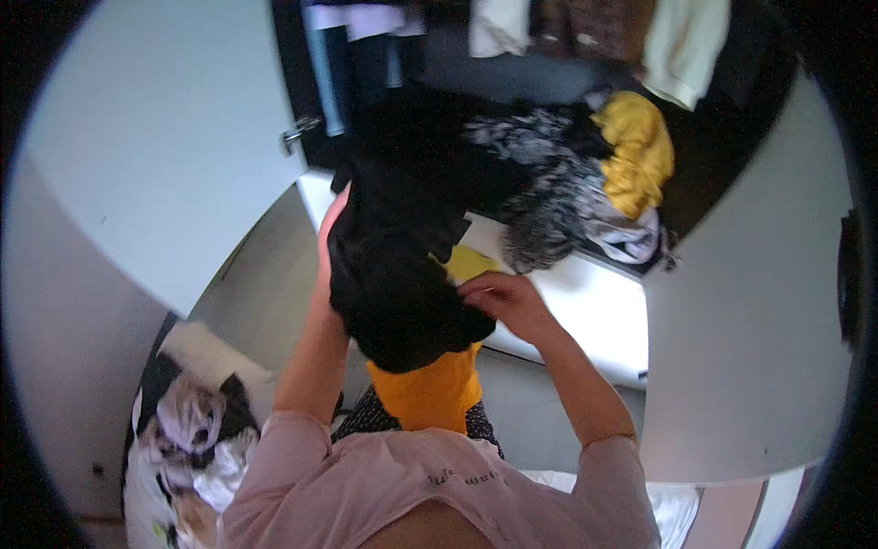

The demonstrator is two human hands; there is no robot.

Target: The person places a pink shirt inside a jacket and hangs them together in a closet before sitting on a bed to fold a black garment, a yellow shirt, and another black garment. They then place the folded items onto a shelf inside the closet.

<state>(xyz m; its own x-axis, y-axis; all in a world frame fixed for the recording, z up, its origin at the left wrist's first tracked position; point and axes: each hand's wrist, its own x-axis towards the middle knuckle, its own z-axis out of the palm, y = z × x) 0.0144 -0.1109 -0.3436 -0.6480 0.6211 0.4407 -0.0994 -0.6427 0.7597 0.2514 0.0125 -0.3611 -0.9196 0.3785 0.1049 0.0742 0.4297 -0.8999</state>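
Note:
A bunched black garment (405, 274) hangs in front of my chest, draped over my left forearm. My left hand (337, 209) supports it from the left, with most of the fingers hidden behind the dark cloth. At its right edge, the fingertips of my right hand (504, 296) pinch the fabric. A yellow patch of cloth (470, 263) shows just beyond those fingers. Below the black garment hangs an orange cloth (429, 391), in front of my legs; whether the two yellow-orange pieces are one garment cannot be told.
An open wardrobe stands ahead, its white doors (171, 137) spread left and right. Inside lie a patterned grey-black garment (542, 199) and a yellow garment (634, 154); clothes hang above, including a pale sleeve (686, 55). A white drawer front (597, 309) sits below. Piled clothes (192, 418) lie at left.

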